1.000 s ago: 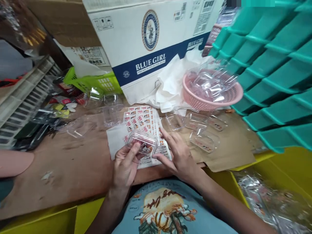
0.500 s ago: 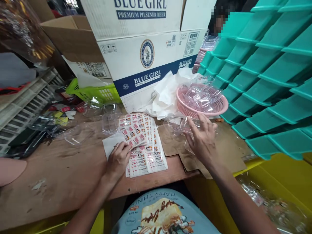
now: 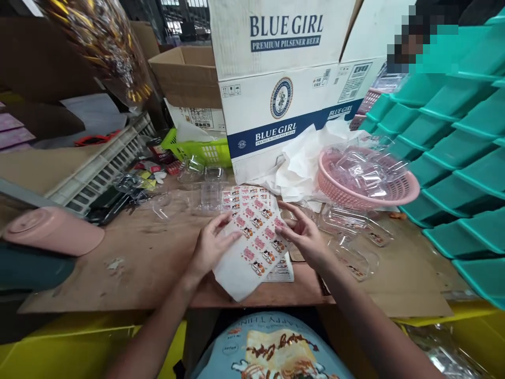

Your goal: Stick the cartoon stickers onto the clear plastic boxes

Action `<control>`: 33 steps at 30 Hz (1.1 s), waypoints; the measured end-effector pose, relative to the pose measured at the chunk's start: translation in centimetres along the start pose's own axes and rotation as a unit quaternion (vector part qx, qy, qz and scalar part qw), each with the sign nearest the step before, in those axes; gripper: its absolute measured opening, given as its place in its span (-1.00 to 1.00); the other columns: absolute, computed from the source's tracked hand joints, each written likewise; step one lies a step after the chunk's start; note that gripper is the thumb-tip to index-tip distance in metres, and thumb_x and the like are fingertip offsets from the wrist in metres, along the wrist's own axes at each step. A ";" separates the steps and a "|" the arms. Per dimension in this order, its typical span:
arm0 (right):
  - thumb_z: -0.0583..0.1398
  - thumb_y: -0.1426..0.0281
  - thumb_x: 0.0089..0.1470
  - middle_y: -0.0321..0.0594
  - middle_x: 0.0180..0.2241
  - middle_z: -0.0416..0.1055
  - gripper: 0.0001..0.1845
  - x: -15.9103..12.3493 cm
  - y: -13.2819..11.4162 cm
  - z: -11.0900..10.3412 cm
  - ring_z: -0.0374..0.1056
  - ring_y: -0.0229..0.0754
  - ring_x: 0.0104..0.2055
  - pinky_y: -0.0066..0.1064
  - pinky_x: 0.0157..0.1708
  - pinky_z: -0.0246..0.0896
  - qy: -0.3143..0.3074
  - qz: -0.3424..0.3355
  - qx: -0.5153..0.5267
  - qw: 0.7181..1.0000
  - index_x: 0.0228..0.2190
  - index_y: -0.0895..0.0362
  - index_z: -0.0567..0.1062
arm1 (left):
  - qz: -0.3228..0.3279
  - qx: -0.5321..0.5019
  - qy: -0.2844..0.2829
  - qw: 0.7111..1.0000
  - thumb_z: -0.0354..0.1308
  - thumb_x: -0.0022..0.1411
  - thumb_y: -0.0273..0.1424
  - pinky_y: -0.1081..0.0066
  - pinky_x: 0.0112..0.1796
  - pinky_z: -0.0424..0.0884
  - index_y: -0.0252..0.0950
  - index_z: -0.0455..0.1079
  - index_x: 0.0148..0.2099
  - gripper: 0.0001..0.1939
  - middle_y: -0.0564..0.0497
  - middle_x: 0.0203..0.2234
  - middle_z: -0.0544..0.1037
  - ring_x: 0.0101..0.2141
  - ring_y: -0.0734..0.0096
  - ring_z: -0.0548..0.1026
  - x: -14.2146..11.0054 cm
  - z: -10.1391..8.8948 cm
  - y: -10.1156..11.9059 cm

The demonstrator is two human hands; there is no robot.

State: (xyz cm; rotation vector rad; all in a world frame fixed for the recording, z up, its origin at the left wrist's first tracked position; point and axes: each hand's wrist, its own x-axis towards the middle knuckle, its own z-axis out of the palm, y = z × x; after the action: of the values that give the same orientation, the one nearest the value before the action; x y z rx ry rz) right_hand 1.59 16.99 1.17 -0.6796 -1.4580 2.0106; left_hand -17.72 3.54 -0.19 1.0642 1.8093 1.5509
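A white sticker sheet (image 3: 256,247) printed with cartoon cats and pink lettering is tilted up in front of me. My left hand (image 3: 216,245) is closed on its left edge, thumb on top and fingers partly behind. At the right edge, my right hand (image 3: 303,237) pinches the sheet between thumb and fingers. Whether a single sticker is lifted there, I cannot tell. More sticker sheets (image 3: 252,193) lie stacked underneath. Right of my right hand, clear plastic containers (image 3: 349,223) rest on brown cardboard (image 3: 394,284), some with cat stickers on them.
A pink basket (image 3: 327,184) full of clear plastic containers stands at the back right, beside stacked teal bins (image 3: 465,173). White beer cartons (image 3: 252,113) rise behind the sheets. A green basket (image 3: 213,152) and a pink cup (image 3: 55,231) are on the left. Yellow bins (image 3: 94,345) sit below the table edge.
My right hand has moved left from the clear containers to the sticker sheet. The top sheet is now lifted and tilted between both hands. The view has shifted to the left.
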 end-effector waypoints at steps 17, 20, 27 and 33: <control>0.19 0.36 0.24 -0.08 -0.28 0.50 -0.78 -0.3 1.9 3.1 0.30 -0.05 -0.22 -0.18 -0.20 0.32 0.009 -0.363 -0.529 0.767 -0.10 0.09 0.55 | -0.184 -0.305 -0.072 0.932 0.43 0.03 -0.30 0.57 -0.39 0.41 -0.35 0.58 -0.34 -0.79 0.02 -0.46 0.64 -0.48 0.55 0.51 -0.8 2.2 0.9; 0.17 0.34 0.27 -0.08 -0.29 0.52 -0.79 0.2 2.7 3.3 0.30 -0.06 -0.24 -0.20 -0.23 0.33 0.017 -0.353 -0.517 0.780 -0.13 0.09 0.57 | -0.149 -0.279 -0.088 0.945 0.37 0.11 -0.30 0.57 -0.35 0.41 -0.34 0.61 -0.32 -0.81 0.01 -0.41 0.64 -0.42 0.53 0.52 -1.0 2.3 0.9; 0.15 0.39 0.28 -0.05 -0.28 0.55 -0.79 0.3 3.3 3.4 0.37 -0.07 -0.25 -0.14 -0.14 0.31 0.016 -0.352 -0.482 0.802 -0.14 0.15 0.56 | -0.149 -0.252 -0.019 0.956 0.45 -0.01 -0.34 0.48 -0.27 0.46 -0.30 0.61 -0.30 -0.80 -0.01 -0.40 0.67 -0.39 0.44 0.56 -0.9 2.4 -0.3; 0.25 0.34 0.18 -0.14 -0.43 0.53 -0.82 0.8 3.1 3.5 0.39 -0.14 -0.37 -0.28 -0.31 0.30 0.025 -0.234 -0.305 0.923 -0.41 0.13 0.60 | -0.113 -0.230 -0.027 0.966 0.44 0.00 -0.36 0.52 -0.28 0.43 -0.30 0.62 -0.33 -0.84 0.01 -0.38 0.65 -0.36 0.47 0.54 -0.7 2.5 -1.0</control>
State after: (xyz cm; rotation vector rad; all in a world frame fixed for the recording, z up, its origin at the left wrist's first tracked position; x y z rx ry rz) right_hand -1.81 14.45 -0.84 -0.5406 -2.0089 1.1662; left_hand -15.56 4.27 -1.73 0.6486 1.3783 1.6680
